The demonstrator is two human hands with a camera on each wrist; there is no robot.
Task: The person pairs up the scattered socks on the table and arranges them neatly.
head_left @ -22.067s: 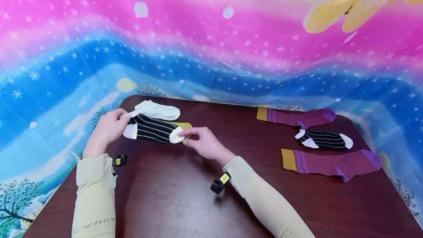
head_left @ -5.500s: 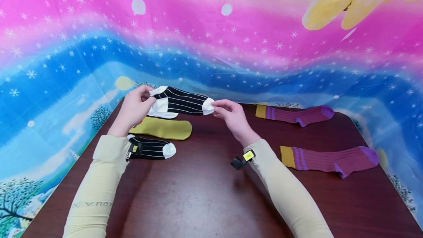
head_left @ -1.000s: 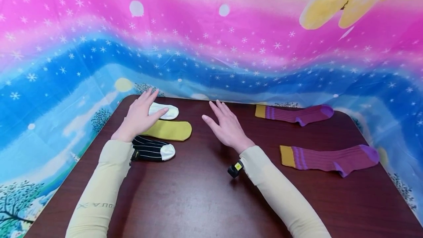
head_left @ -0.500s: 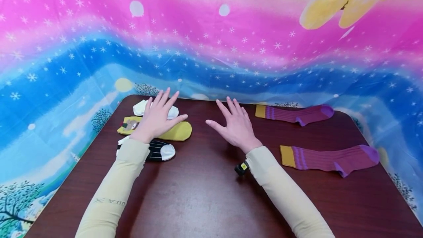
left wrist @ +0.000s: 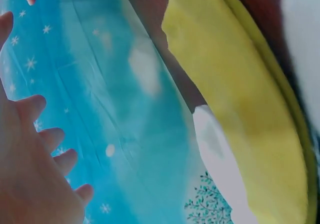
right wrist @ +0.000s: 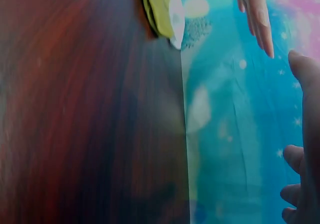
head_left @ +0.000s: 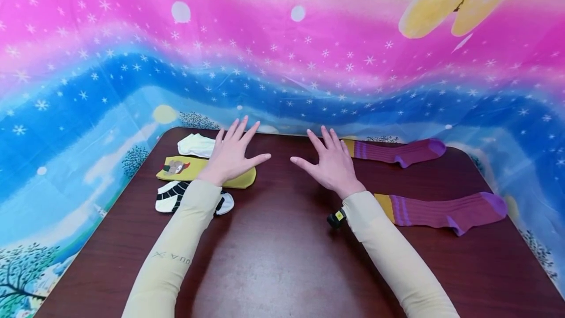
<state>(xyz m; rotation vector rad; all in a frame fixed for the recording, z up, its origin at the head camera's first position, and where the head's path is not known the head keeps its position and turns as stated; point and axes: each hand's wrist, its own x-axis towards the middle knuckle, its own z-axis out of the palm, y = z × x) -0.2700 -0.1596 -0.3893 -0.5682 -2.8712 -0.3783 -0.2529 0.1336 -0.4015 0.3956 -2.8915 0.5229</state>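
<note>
My left hand [head_left: 229, 153] hovers with fingers spread over the left group of socks, holding nothing. It partly covers a white sock [head_left: 195, 145], a yellow sock [head_left: 176, 173] with an animal face and a black sock with white stripes [head_left: 177, 195]. In the left wrist view the yellow sock [left wrist: 235, 94] shows two layers along its edge. Fingers spread and holding nothing, my right hand [head_left: 333, 163] is raised left of two purple socks with mustard cuffs, one at the back [head_left: 397, 153] and one nearer [head_left: 437, 211].
The socks lie on a dark brown wooden table [head_left: 273, 254]. A colourful printed cloth [head_left: 282, 72] hangs behind the table and along its sides. Bare tabletop lies between the two sock groups and in front of them.
Earlier, both hands held a striped sock taken from the right group; it has been let go, and that group now has only the purple socks. Over the last second both hands drifted right, fingers spread.
</note>
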